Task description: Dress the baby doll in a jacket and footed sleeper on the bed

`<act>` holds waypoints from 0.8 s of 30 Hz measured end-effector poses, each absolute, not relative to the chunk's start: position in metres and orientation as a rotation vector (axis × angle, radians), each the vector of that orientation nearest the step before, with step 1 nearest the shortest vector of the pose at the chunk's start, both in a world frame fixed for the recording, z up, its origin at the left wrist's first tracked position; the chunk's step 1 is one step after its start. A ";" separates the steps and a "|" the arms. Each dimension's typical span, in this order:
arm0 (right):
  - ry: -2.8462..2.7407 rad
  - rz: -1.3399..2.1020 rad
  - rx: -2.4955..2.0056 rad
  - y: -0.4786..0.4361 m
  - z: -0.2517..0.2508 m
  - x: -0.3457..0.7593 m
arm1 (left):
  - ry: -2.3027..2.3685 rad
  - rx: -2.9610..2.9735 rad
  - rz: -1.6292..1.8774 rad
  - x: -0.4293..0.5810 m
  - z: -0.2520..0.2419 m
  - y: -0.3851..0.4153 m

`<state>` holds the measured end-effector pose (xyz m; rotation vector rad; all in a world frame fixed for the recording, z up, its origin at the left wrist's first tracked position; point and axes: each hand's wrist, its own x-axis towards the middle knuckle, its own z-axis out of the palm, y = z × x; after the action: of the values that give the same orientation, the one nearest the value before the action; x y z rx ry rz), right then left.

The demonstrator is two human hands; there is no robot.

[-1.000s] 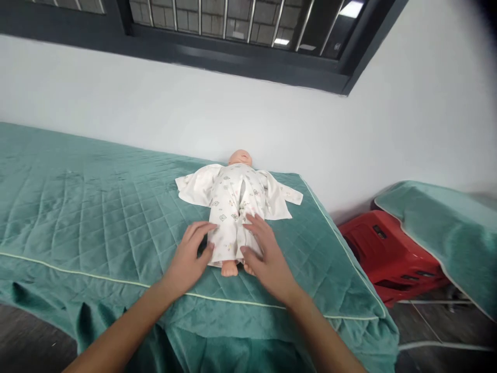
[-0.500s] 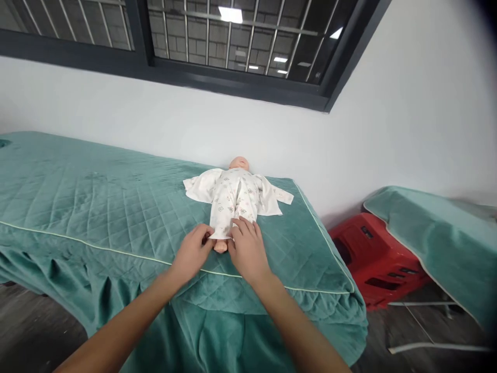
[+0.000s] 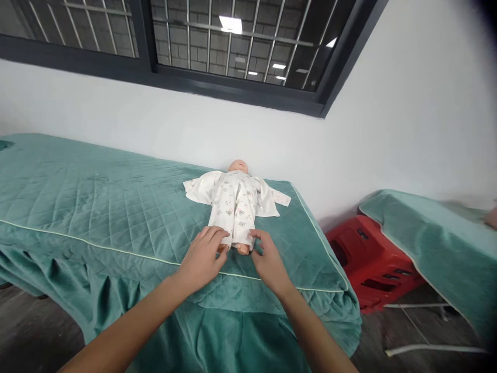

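Observation:
A baby doll [image 3: 238, 166] lies on its back on the green bed, its head toward the wall. It wears white printed trousers [image 3: 240, 207], and a white top [image 3: 204, 187] is spread out at both sides of it. My left hand [image 3: 204, 256] reaches over one trouser leg, its fingers closed at the inner edge of the other leg's hem. On the outer edge of that same hem, my right hand [image 3: 271, 259] pinches the cloth. A bare doll foot [image 3: 243, 249] pokes out between my hands; the other foot is mostly hidden under my left hand.
The quilted green bed cover [image 3: 116, 207] stretches far to the left, its front edge hanging in folds. To the right are a red plastic stool [image 3: 373, 259] and another green-covered bed [image 3: 435, 233]. Part of another person's hand [image 3: 492, 217] shows at the right edge. A barred window [image 3: 240, 41] is above.
Both hands have shifted right, from the hem of the left trouser leg to the hem of the right one. The other person's hand has come into view at the right edge.

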<state>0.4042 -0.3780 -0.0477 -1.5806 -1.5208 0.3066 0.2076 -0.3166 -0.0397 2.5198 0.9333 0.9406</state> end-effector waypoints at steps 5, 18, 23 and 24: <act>-1.484 0.235 -1.716 -0.375 -0.066 0.408 | 1.067 2.888 0.678 0.241 -0.034 -0.312; -1.503 0.319 -1.582 -0.382 -0.028 0.410 | 0.889 2.640 1.117 0.233 -0.038 -0.313; -1.629 0.336 -1.602 -0.396 -0.028 0.412 | 0.764 2.533 1.151 0.224 -0.044 -0.319; -1.668 0.352 -1.600 -0.397 -0.031 0.414 | 0.756 2.520 1.151 0.221 -0.048 -0.317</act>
<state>0.4144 -0.3971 -0.0310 -1.5996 -1.6679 0.3518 0.2208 -0.3172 -0.0479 2.5197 0.7558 1.1510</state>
